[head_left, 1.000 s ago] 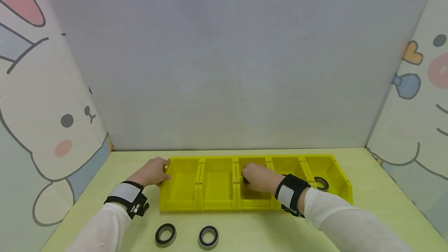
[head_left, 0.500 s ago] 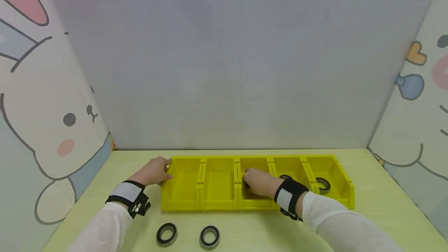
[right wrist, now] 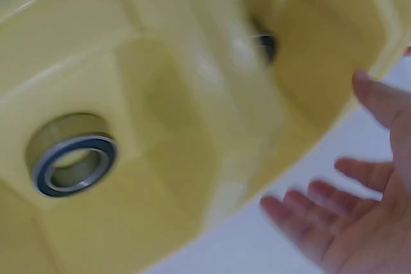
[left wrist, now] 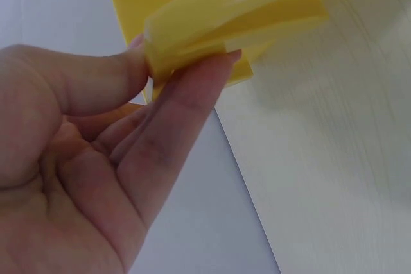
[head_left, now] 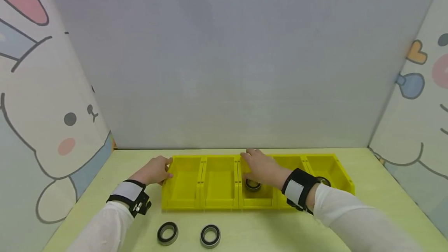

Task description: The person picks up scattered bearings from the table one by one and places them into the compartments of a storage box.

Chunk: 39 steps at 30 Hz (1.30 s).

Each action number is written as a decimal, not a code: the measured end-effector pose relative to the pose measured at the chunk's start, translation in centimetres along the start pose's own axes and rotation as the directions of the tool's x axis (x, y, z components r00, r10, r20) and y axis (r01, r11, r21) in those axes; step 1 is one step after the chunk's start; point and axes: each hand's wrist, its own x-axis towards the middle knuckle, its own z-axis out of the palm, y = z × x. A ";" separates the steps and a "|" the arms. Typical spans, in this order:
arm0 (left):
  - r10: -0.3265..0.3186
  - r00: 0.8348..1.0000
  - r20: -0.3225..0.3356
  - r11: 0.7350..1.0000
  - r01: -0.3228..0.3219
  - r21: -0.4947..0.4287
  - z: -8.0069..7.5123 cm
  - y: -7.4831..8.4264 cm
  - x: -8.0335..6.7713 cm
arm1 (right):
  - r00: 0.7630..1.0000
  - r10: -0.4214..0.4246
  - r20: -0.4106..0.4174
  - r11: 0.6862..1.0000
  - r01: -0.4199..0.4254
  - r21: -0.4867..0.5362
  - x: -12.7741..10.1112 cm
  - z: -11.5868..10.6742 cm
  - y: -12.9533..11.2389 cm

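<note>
A row of five joined yellow bins (head_left: 217,204) stands on the pale table. My left hand (head_left: 164,167) pinches the left end corner of the bin row (left wrist: 237,11) between the thumb and fingers of that hand (left wrist: 186,72). My right hand (head_left: 252,159) hovers over the middle bin with straight, spread fingers and holds nothing. Below it a black-and-silver bearing (head_left: 252,184) lies in the middle bin. The right wrist view shows that bearing (right wrist: 74,162) flat on the bin floor, a second bearing (right wrist: 263,44) in the neighbouring bin, and my empty right hand (right wrist: 347,222).
Two more bearings (head_left: 167,233) (head_left: 210,236) lie on the table in front of the bins. Another bearing (head_left: 323,181) sits in the rightmost bin, half hidden by my wrist strap. Cartoon-printed panels and a grey back wall close the table in.
My right hand has let go of the bearing in the middle bin and lifted up and back with its fingers spread. The left hand has stayed on the bin's corner.
</note>
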 end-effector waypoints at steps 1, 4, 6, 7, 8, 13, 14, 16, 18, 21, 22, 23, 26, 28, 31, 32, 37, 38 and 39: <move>0.005 1.000 -0.002 1.000 -0.005 0.000 0.0 0.0 0.0 | 0.999 -0.008 -0.040 1.000 0.008 0.007 -0.3 -0.6 -0.2; 0.011 1.000 -0.003 1.000 -0.011 -0.003 0.1 -0.1 0.0 | 0.991 -0.058 -0.117 0.998 0.058 -0.003 -1.3 -1.8 -1.4; 0.016 1.000 -0.004 1.000 -0.016 -0.002 0.0 -0.1 0.0 | 0.984 -0.113 -0.135 0.994 0.112 -0.014 -2.1 -2.1 -2.6; 0.014 1.000 -0.003 1.000 -0.014 -0.002 0.1 -0.1 0.0 | 0.980 -0.145 -0.134 0.989 0.142 -0.031 -2.6 -2.1 -3.4; 0.015 1.000 -0.003 1.000 -0.015 -0.003 0.0 -0.1 0.0 | 0.977 -0.173 -0.121 0.985 0.170 -0.040 -3.1 -2.0 -4.2; 0.000 1.000 0.001 1.000 0.000 -0.011 0.1 -0.2 0.1 | 0.940 -0.337 -0.054 0.942 0.336 -0.012 -6.0 -0.1 -7.8; 0.000 1.000 0.000 1.000 0.000 -0.013 0.1 -0.2 0.1 | 0.930 -0.366 -0.037 0.930 0.367 0.020 -6.5 0.4 -8.4; 0.000 1.000 -0.003 1.000 0.000 -0.017 0.1 -0.2 0.2 | 0.909 -0.417 -0.012 0.905 0.416 0.087 -7.1 1.2 -9.2; 0.006 1.000 -0.005 1.000 -0.006 -0.020 0.1 -0.2 0.1 | 0.894 -0.447 0.015 0.884 0.440 0.159 -7.3 2.0 -9.8; 0.010 1.000 -0.008 1.000 -0.010 -0.017 0.0 -0.2 0.0 | 0.882 -0.470 0.019 0.856 0.451 0.252 -7.1 3.2 -10.4; 0.010 1.000 -0.007 1.000 -0.010 -0.017 0.0 -0.2 0.0 | 0.881 -0.472 0.017 0.853 0.451 0.263 -7.0 3.7 -10.6; 0.011 1.000 -0.007 1.000 -0.011 -0.015 0.0 -0.2 -0.1 | 0.879 -0.476 0.012 0.849 0.457 0.264 -6.9 4.2 -10.7; 0.013 1.000 -0.007 1.000 -0.013 -0.014 0.0 -0.1 -0.1 | 0.874 -0.485 0.015 0.844 0.464 0.270 -6.5 5.3 -11.0; 0.009 1.000 -0.008 1.000 -0.010 -0.020 0.1 -0.1 -0.1 | 0.873 -0.487 0.030 0.845 0.462 0.267 -6.2 5.8 -11.2; 0.012 1.000 -0.007 1.000 -0.013 -0.025 0.1 -0.2 0.1 | 0.869 -0.487 0.081 0.845 0.446 0.296 -6.0 6.4 -11.3; 0.012 1.000 -0.007 0.999 -0.012 -0.030 0.1 -0.2 0.1 | 0.868 -0.485 0.104 0.846 0.435 0.309 -5.9 6.6 -11.3; 0.017 1.000 -0.006 0.999 -0.017 -0.041 0.2 -0.2 0.2 | 0.863 -0.476 0.173 0.855 0.408 0.320 -5.9 7.2 -11.3; 0.016 1.000 -0.006 0.999 -0.016 -0.041 0.2 -0.1 0.1 | 0.863 -0.475 0.174 0.857 0.408 0.316 -5.9 7.4 -11.3; 0.018 1.000 -0.004 0.999 -0.018 -0.039 0.2 -0.1 0.1 | 0.863 -0.477 0.167 0.857 0.415 0.305 -5.9 7.5 -11.2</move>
